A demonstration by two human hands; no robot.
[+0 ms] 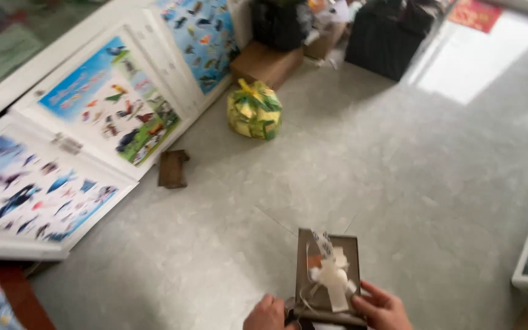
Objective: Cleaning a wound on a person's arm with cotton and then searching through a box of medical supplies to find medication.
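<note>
We're carrying a flat brown gift box (329, 275) w/ white ribbon bow (332, 275), gripped at its near edge.

Left hand (268, 315) curled closed on the box's near-left corner, right hand (382, 307) w/ fingers wrapped on its near-right side. Beyond the box: small brown wooden box (173, 168) on the floor, then yellow-green wrapped bundle (254, 109). Next, we judge, calls for a steady two-handed hold.
</note>
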